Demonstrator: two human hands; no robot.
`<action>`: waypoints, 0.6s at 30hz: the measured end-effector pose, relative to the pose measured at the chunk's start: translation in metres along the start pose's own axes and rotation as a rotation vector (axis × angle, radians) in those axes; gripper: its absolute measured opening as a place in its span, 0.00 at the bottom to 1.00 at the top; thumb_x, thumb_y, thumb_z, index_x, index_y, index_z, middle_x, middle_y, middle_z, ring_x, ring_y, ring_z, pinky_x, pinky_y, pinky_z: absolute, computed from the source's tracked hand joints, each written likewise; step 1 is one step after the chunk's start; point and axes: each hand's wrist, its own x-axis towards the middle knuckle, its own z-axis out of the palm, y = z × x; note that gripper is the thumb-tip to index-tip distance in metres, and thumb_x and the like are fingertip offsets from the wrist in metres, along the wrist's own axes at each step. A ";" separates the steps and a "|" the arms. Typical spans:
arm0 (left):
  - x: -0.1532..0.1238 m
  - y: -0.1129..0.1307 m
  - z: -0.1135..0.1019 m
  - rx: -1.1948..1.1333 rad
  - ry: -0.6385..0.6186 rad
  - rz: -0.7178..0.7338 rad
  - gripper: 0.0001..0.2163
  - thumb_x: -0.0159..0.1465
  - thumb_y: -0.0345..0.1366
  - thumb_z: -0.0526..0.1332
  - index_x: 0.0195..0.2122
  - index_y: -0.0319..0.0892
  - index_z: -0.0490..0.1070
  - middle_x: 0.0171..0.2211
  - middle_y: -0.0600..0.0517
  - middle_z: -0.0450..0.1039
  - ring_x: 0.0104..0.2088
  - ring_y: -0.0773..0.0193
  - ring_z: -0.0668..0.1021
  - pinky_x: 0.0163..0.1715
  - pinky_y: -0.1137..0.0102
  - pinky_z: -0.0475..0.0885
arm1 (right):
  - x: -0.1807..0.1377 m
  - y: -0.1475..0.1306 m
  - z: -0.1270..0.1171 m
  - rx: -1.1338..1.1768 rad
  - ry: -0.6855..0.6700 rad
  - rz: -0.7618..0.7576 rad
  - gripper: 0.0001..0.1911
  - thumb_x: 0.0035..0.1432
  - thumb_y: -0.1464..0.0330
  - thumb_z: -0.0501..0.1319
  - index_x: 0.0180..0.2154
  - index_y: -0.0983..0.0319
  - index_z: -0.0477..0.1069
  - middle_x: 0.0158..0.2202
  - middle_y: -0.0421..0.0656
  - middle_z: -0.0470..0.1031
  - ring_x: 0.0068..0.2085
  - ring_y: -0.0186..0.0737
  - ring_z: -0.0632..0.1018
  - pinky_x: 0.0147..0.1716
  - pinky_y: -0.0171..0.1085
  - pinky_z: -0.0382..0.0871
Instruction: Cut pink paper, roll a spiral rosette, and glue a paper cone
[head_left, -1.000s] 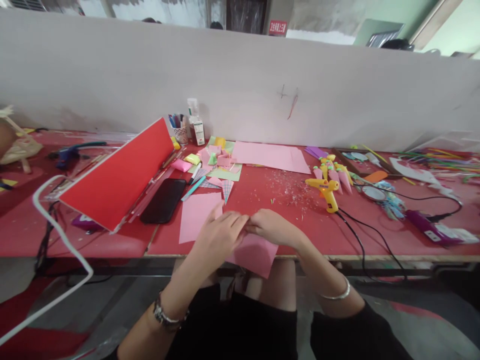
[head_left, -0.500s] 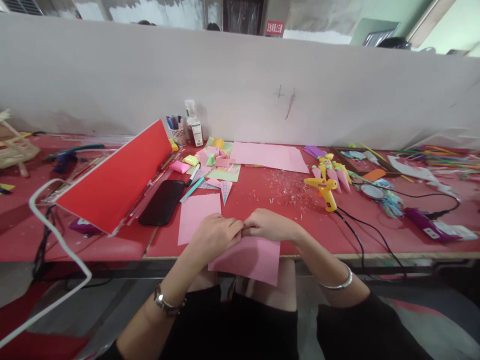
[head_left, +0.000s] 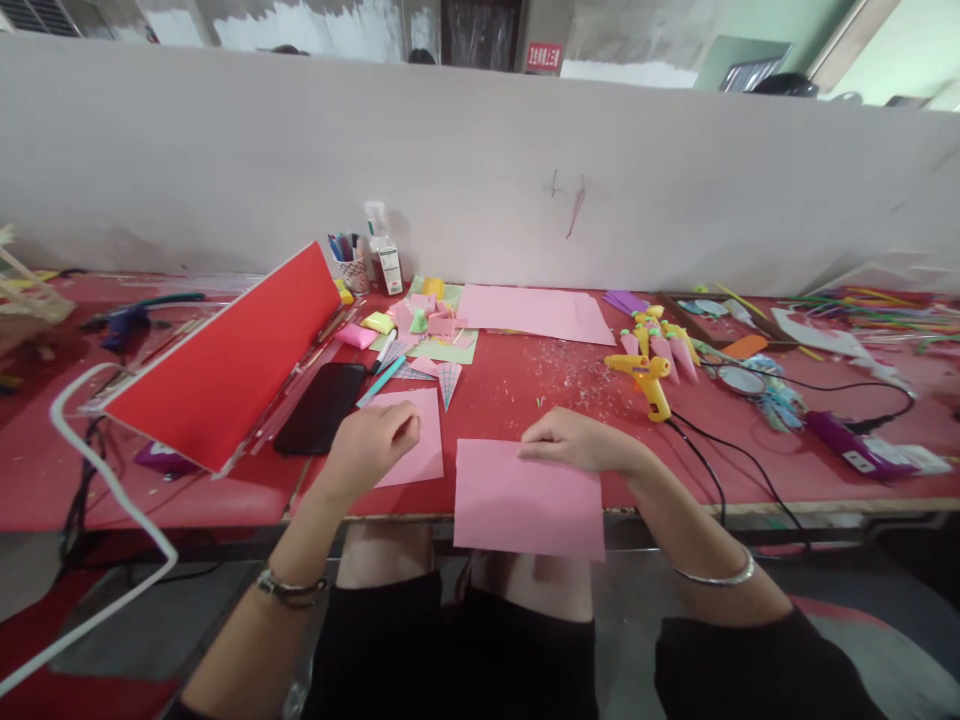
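Between the thumb and curled fingers of my right hand [head_left: 566, 438] is the top edge of a pink paper sheet [head_left: 529, 510], which hangs over the table's front edge. My left hand [head_left: 373, 440] is apart from that sheet, curled into a loose fist, and nothing shows in it. Beneath and beside the left hand lies another pink paper piece [head_left: 420, 450] on the red tabletop. Just beyond are a folded checked paper cone [head_left: 448, 380], a light-blue pen [head_left: 384, 380] and a black phone [head_left: 321, 408].
A yellow glue gun [head_left: 645, 380] with its cord stands at right, near several pink paper cones [head_left: 664, 350]. Large pink sheets [head_left: 536, 312] lie at the back. A leaning red board [head_left: 232, 360] and white cable [head_left: 112, 470] are at left; a purple power strip [head_left: 851, 445] at right.
My hands were together at the sheet's upper edge. My left hand has let go and moved left; my right hand has moved right with the sheet, which now shows more fully.
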 end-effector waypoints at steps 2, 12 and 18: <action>0.002 0.005 -0.001 -0.268 -0.080 -0.011 0.13 0.60 0.36 0.43 0.31 0.40 0.66 0.22 0.53 0.70 0.23 0.69 0.71 0.23 0.77 0.60 | 0.003 -0.002 0.000 -0.041 -0.037 -0.027 0.18 0.53 0.67 0.49 0.14 0.63 0.53 0.15 0.33 0.47 0.19 0.26 0.53 0.21 0.30 0.48; 0.004 0.016 0.026 -0.140 -0.360 0.162 0.17 0.63 0.38 0.45 0.24 0.40 0.67 0.20 0.52 0.70 0.22 0.66 0.71 0.22 0.75 0.56 | 0.012 -0.011 0.009 -0.370 0.024 -0.018 0.16 0.57 0.68 0.48 0.20 0.64 0.62 0.18 0.36 0.62 0.21 0.27 0.60 0.23 0.30 0.49; 0.006 0.023 0.026 -0.132 -0.280 0.102 0.15 0.62 0.36 0.48 0.22 0.40 0.67 0.17 0.53 0.68 0.20 0.68 0.68 0.20 0.75 0.54 | 0.022 -0.021 0.025 -0.867 0.232 0.016 0.10 0.54 0.76 0.49 0.27 0.65 0.67 0.25 0.44 0.72 0.27 0.37 0.70 0.36 0.39 0.55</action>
